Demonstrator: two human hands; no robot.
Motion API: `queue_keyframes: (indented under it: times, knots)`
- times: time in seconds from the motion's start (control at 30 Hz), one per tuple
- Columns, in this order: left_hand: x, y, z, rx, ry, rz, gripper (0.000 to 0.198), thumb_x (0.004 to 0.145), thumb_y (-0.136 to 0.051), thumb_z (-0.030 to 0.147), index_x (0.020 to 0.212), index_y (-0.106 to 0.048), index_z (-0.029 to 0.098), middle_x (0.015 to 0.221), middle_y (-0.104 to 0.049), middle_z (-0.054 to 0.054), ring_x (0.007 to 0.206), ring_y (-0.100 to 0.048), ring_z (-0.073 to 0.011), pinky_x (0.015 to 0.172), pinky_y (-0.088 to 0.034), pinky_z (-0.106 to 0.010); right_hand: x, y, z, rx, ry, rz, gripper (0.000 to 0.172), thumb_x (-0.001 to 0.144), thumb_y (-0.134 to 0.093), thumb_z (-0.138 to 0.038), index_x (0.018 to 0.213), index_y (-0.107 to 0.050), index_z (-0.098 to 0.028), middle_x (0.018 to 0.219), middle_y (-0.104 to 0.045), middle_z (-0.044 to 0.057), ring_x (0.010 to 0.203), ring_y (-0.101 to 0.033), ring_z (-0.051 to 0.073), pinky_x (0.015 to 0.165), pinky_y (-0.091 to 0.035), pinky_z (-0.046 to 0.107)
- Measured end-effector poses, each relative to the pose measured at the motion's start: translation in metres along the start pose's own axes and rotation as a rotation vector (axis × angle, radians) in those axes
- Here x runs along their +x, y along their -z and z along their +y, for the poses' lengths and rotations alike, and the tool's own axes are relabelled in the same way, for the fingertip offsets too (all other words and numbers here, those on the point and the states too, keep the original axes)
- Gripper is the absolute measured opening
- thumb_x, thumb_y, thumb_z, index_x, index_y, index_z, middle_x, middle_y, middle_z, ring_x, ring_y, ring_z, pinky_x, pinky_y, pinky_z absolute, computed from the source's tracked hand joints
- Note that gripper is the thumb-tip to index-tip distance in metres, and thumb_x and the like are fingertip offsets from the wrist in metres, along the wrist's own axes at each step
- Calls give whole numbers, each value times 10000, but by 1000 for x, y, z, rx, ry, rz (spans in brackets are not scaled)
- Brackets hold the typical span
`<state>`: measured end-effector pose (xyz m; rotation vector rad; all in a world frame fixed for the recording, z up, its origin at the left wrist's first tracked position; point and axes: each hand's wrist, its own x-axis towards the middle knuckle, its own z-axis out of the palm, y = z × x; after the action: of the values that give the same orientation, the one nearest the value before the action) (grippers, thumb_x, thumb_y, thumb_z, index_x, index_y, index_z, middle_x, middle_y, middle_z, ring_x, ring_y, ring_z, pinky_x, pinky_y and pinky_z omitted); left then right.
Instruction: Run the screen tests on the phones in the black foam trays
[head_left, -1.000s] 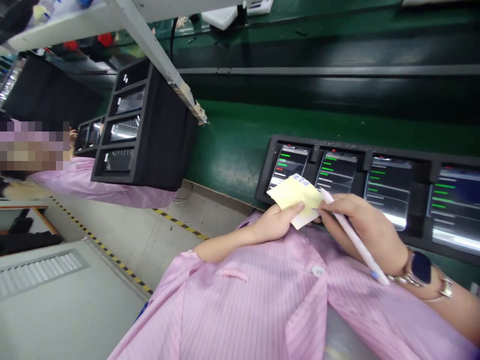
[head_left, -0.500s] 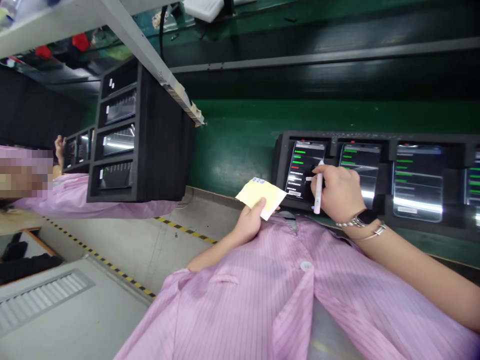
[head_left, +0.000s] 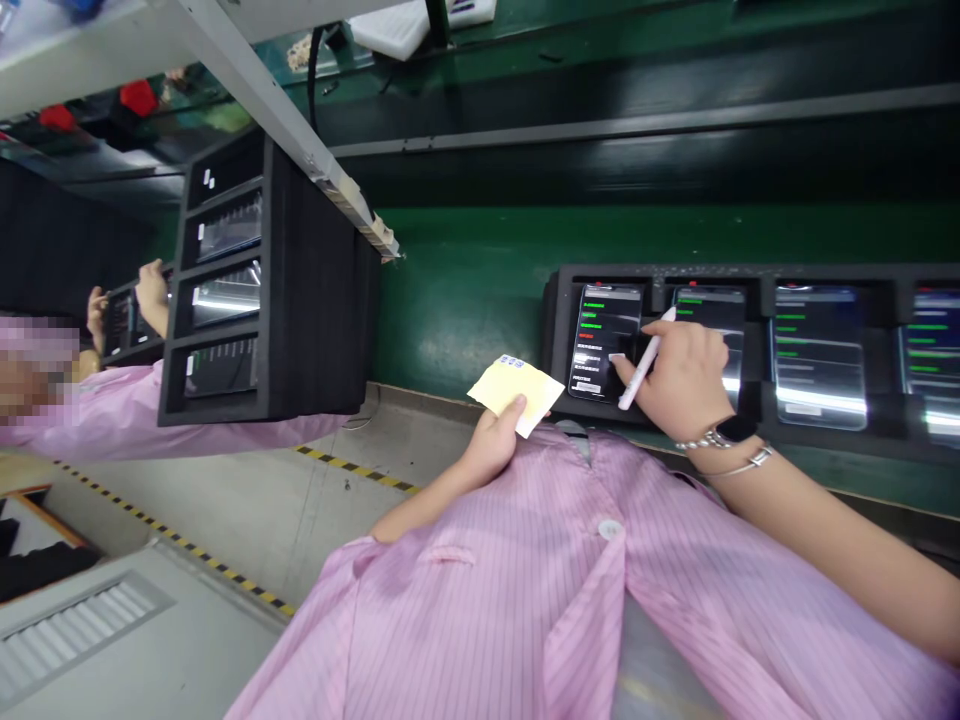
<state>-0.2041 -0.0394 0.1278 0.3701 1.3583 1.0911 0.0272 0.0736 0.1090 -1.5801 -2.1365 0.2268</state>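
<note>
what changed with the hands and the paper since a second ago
The right hand, gripping the pen, moved from the yellow paper over to the leftmost phone in the tray. The left hand drew the paper leftward, clear of that phone. Nothing was let go; the other phones stayed in the tray.

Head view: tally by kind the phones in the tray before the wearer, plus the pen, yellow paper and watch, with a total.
Phones in the black tray: 4, the rightmost cut off by the picture edge
White pen in the right hand: 1
Yellow paper in the left hand: 1 showing
Watch: 1
Total: 7
</note>
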Motion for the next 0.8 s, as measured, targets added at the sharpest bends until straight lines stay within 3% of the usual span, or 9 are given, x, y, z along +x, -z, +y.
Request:
queue_keyframes:
  times: [0.13,0.27,0.4,0.53,0.6,0.7,0.8]
  knots:
    - [-1,-3,2,65,-61,-3,408,836,-810,505,1030,-798,147,1150,-796,-140,1097,-741,-293,1015,-546,-401,-2,4,-4,3,31,-4,477,899,-668,-529,1193,-574,-166,1131,-594,215,1108,-512,411,960,-408,584]
    - [-8,-10,14,161,-181,-97,443,811,-828,536,1028,-800,150,1187,-787,-145,1138,-728,-308,1036,-547,-419,-11,26,-3,221,61,50,560,861,-697,-623,1189,-567,-187,1119,-636,160,1094,-581,373,972,-469,570]
    - [-17,-26,31,242,-270,-263,449,827,-817,533,1094,-801,173,1228,-775,-138,1207,-707,-307,1092,-529,-422,-25,65,-3,538,-41,-64,377,973,-595,-515,1219,-564,-230,1153,-691,118,1050,-667,283,915,-552,479]
    - [-24,-60,37,358,-304,-492,385,883,-777,486,1154,-805,214,1267,-766,-114,1204,-716,-288,1133,-510,-426,-38,108,-4,992,-158,-247,456,917,-728,-481,1232,-484,-260,1262,-689,111,1110,-692,241,937,-586,433]
    - [-24,-83,34,401,-285,-588,379,905,-758,476,1193,-798,233,1272,-766,-99,1202,-718,-286,1139,-508,-433,-43,123,2,1172,-220,-310,452,898,-756,-489,1165,-468,-266,1120,-719,76,978,-708,212,841,-598,384]
    - [-21,-121,24,426,-246,-644,404,929,-718,511,1215,-791,236,1284,-762,-88,1206,-716,-291,1143,-505,-446,-43,146,29,1198,-255,-310,342,946,-704,-493,1055,-481,-258,857,-674,1,735,-629,149,673,-529,295]
    - [-20,-158,17,411,-258,-607,447,933,-694,563,1222,-789,235,1306,-752,-85,1236,-700,-299,1155,-493,-449,-37,178,60,1182,-145,-283,263,988,-650,-451,1086,-497,-262,937,-679,22,849,-643,165,790,-541,336]
